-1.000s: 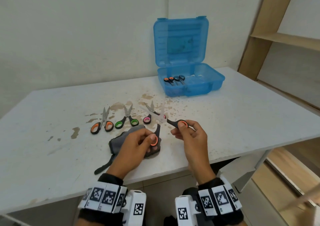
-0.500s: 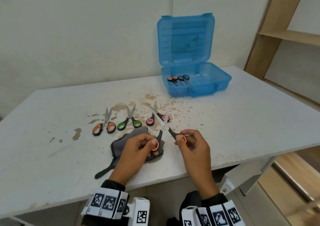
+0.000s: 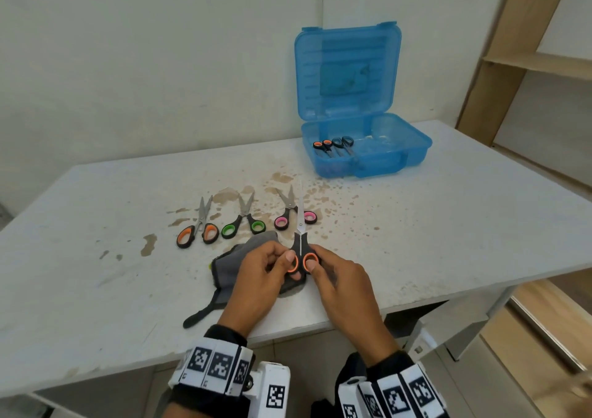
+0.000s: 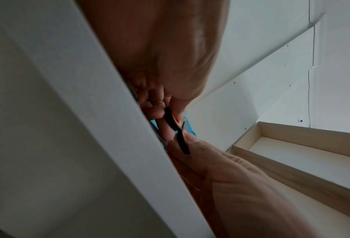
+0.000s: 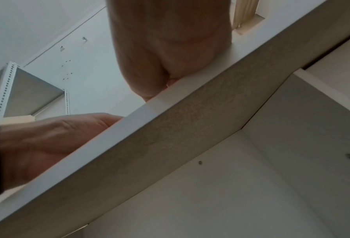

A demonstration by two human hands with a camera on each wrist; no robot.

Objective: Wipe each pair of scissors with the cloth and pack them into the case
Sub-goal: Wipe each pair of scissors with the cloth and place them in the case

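Note:
A pair of black scissors with orange finger rings (image 3: 300, 244) is held upright-flat just above the grey cloth (image 3: 229, 265), blades together and pointing away from me. My left hand (image 3: 288, 262) pinches the left ring and my right hand (image 3: 312, 263) pinches the right ring. In the left wrist view the black handle (image 4: 177, 128) shows between the fingertips of both hands. The right wrist view has the fingers hidden behind the table edge. The open blue case (image 3: 413, 151) stands at the back with two pairs of scissors (image 3: 333, 144) inside.
Three more pairs lie in a row on the stained white table (image 3: 448, 225): orange (image 3: 198, 230), green (image 3: 244, 222) and pink (image 3: 290, 214). A black strap (image 3: 200, 313) trails from the cloth towards the front edge. Wooden shelving (image 3: 528, 65) stands at the right.
The scissors were spread open, one handle in each hand. Both hands have come together and the blades are now closed, pointing straight away.

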